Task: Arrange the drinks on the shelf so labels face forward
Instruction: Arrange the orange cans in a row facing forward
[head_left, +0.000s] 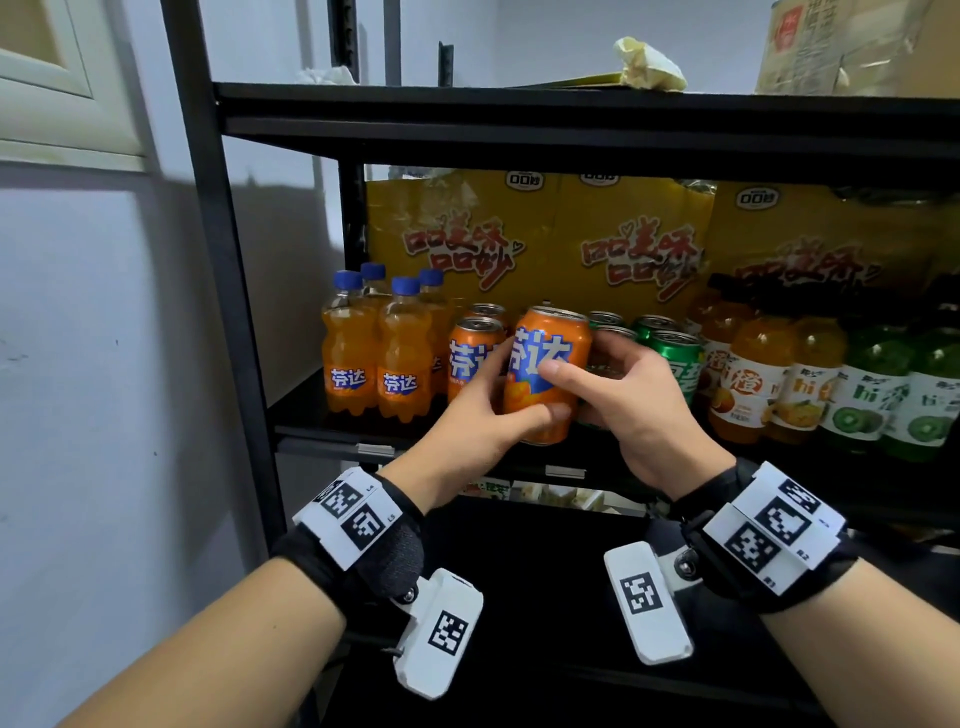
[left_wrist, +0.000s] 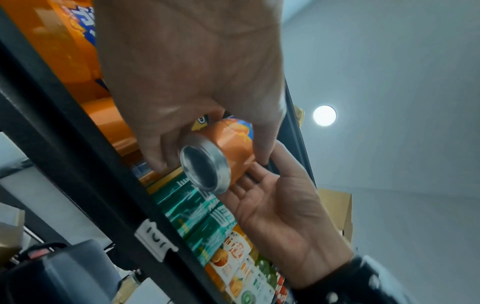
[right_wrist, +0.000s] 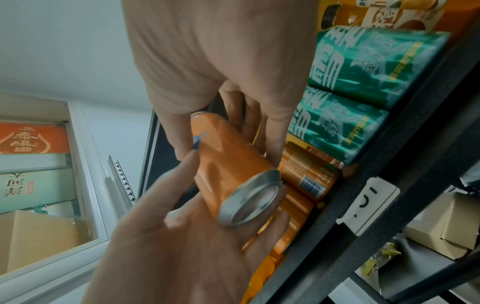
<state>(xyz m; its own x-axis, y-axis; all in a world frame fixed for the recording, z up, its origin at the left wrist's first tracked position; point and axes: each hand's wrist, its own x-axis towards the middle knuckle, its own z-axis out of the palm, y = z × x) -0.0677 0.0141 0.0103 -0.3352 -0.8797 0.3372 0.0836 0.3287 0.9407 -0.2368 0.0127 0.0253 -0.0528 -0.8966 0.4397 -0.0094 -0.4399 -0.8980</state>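
Observation:
An orange soda can (head_left: 545, 374) hangs in front of the middle shelf (head_left: 322, 436), tilted slightly, its blue-and-white label toward me. My left hand (head_left: 483, 410) grips its lower part, thumb across the front and fingers behind. My right hand (head_left: 597, 374) holds its right side, thumb on the label. The left wrist view shows the can's silver base (left_wrist: 205, 166) between my left hand (left_wrist: 187, 82) and right hand (left_wrist: 280, 205). The right wrist view shows the can (right_wrist: 228, 164) under my right hand (right_wrist: 221, 61), with my left hand (right_wrist: 182, 236) below it.
On the shelf stand orange soda bottles (head_left: 374, 358) at the left, another orange can (head_left: 470, 353), green cans (head_left: 670, 353), then orange juice bottles (head_left: 743, 374) and kiwi bottles (head_left: 872, 400). Yellow cartons (head_left: 467, 234) fill the back. A black post (head_left: 218, 260) bounds the left.

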